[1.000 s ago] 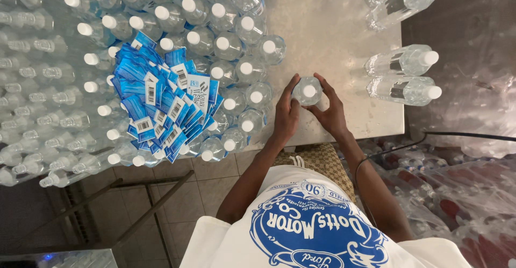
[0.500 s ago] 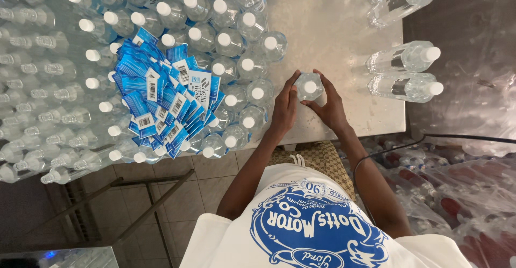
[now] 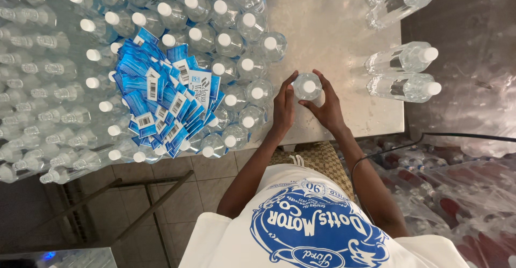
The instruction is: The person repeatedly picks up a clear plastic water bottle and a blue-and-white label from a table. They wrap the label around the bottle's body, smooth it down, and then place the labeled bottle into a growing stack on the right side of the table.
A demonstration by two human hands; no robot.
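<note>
Between the two hands, a clear upright bottle (image 3: 307, 87) stands on the table (image 3: 344, 37); the left hand (image 3: 283, 109) and right hand (image 3: 325, 106) cup its sides. A careless nudge could tip it into the crowded capped bottles (image 3: 236, 58) just beside, or jostle the blue labels (image 3: 161, 101) heaped on them.

Head camera looks steeply down, close above table (image 3: 344, 37).

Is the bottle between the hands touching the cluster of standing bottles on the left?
Apart. The head view shows the held bottle between the left hand and right hand, with bare table separating it from the bottle cluster.
</note>
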